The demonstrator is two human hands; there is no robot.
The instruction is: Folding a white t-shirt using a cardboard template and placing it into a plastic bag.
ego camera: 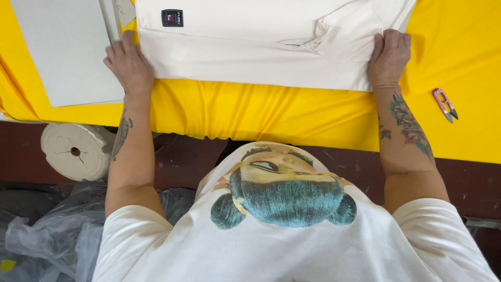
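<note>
Closest to me is my own white T-shirt [292,235] with its printed teal-haired figure. Beyond it, on the yellow-covered bench [250,112], lies a folded cream garment [250,57], its long axis running left to right across my view, a small dark label [172,18] near its upper left and a tucked fold toward the right. My left hand [128,65] presses flat on its left edge, fingers spread open; my right hand [389,55] pins the right end, fingers curled over the cloth. A grey board [68,49] lies left; pink thread snips [444,104] lie right.
</note>
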